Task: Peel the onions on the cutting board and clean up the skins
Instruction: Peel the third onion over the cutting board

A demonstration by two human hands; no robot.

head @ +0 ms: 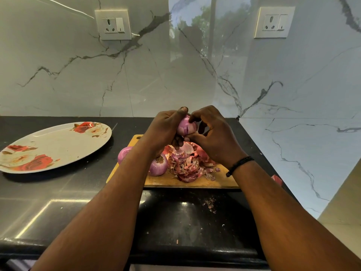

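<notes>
You hold a purple onion (186,127) up in the air above the cutting board (175,181), between both hands. Your left hand (163,132) wraps around its left side, fingers curled beneath it and the thumb lying over the top. Your right hand (213,136) meets it from the right: the forefinger tip presses on the onion's upper right, and the thumb pinches at its lower edge, with the other fingers curled loosely behind. The side of the onion facing you shows smooth, pale purple flesh.

Below your hands, on the wooden board, sits a heap of skins (190,163), reddish and papery. Just to the left of the heap, touching it, rests a second onion (159,166), root end up. A third onion (124,153) lies farther left on the board, partly hidden by your left forearm.

The board rests on a black, glossy counter (78,192). A few small skin flecks (210,204) lie on the counter nearer to you. One red skin scrap (277,179) lies on the counter to the right of the board. Well to the left stands an oval plate (58,145), white with red roses. Behind it all rises a white marble wall with dark veins, carrying two sockets (113,24).
</notes>
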